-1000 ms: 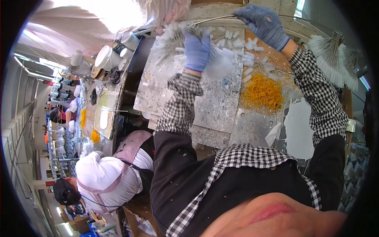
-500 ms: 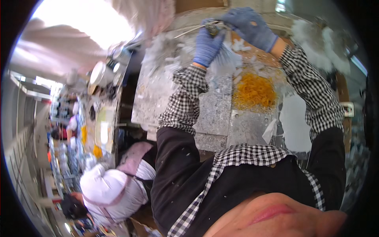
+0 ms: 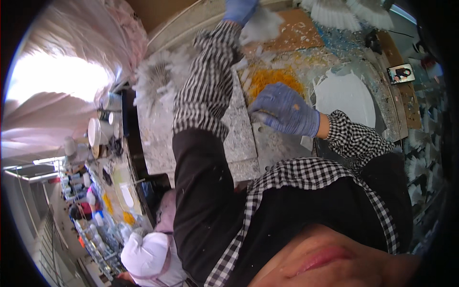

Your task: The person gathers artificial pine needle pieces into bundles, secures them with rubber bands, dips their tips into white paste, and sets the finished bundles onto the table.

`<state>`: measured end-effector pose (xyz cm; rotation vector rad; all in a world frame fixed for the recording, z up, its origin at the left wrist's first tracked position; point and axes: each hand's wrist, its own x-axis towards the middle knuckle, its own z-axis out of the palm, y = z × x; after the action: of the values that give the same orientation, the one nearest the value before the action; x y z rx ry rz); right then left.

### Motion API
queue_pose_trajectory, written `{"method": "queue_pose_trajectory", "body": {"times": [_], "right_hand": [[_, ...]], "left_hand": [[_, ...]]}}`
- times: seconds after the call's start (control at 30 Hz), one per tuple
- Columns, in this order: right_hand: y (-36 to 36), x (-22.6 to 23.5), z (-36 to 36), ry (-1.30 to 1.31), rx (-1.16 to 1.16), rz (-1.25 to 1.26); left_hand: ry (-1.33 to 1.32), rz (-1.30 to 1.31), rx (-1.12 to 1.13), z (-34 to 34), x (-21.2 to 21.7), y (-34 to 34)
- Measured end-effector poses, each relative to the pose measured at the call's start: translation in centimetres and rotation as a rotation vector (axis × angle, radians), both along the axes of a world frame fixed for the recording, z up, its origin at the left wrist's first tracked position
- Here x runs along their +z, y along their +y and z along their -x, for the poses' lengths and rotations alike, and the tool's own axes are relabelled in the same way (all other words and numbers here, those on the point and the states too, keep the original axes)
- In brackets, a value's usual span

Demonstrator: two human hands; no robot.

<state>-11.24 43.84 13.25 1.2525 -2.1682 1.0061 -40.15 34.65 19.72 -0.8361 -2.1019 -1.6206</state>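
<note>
My left hand, in a blue knit glove, reaches to the far edge of the view, where its fingers are cut off. Beside it lies a fluffy white feather bundle; whether the hand holds it I cannot tell. My right hand, gloved alike, is closed with curled fingers low over the worktop. Whatever is in those fingers is hidden. Just beyond it sits a pile of fine orange-yellow strands, partly covered by the hand.
White feathers lie on the grey, stained worktop at left. A white paste patch spreads on the right, near a phone. Feather fans stand far right. White buckets and a co-worker in white are left.
My hands were together at the far side around a thin stick and a small dark object. Now they are apart: the right has come nearer beside the yellow strands, the left reaches farther away.
</note>
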Motion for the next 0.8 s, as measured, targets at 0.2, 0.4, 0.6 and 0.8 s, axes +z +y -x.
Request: {"method": "queue_pose_trajectory", "body": {"times": [0.2,0.4,0.6,0.8], "right_hand": [[-0.4,-4.9,5.0,-0.377,-0.095,-0.116],[0.9,-5.9,9.9,-0.294,-0.457,-0.389],[-0.3,-7.3,14.7,-0.185,-0.786,-0.603],[-1.8,-5.8,18.3,-0.359,-0.848,-0.868]], "left_hand": [[0.046,0.237,-0.084,1.0,2.0,1.4],[0.405,0.458,-0.115,-5.5,0.7,-10.2],[0.361,1.668,0.198,-5.3,-7.6,-12.1],[0.696,1.561,0.24,-2.2,-11.4,-12.1]]}}
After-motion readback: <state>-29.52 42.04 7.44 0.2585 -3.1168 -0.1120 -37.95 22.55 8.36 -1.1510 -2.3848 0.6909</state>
